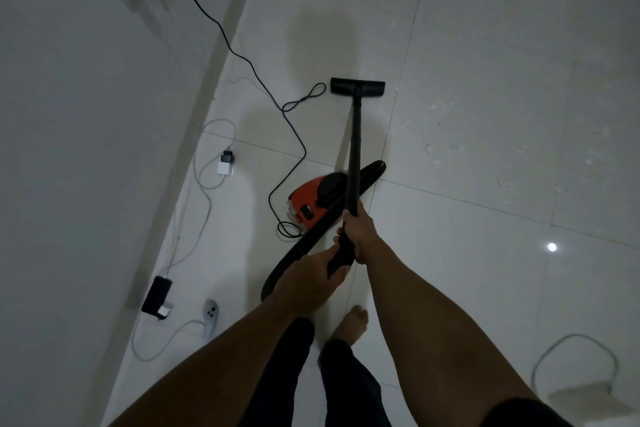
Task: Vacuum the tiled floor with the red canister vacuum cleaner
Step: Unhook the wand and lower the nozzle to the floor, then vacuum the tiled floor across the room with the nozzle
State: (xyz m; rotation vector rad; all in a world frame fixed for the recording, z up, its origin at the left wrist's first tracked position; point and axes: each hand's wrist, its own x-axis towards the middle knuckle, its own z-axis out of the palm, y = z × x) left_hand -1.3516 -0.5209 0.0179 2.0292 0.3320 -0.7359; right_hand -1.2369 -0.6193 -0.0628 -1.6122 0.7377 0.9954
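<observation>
Vacuum wand (pixel 355 149) — long axis runs away from hands (pixel 358 236), nozzle (pixel 357 87) far end.

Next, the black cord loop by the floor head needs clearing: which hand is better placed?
Probably left hand: the cord loop lies left of the floor head, and the right hand grips the wand farther forward.

No legible text, brand or number on the red vacuum (pixel 306 196) or elsewhere.

Dim view, soft shadows on floor (pixel 485 114), one glare spot (pixel 552 246) (lower right), bowed edges
</observation>
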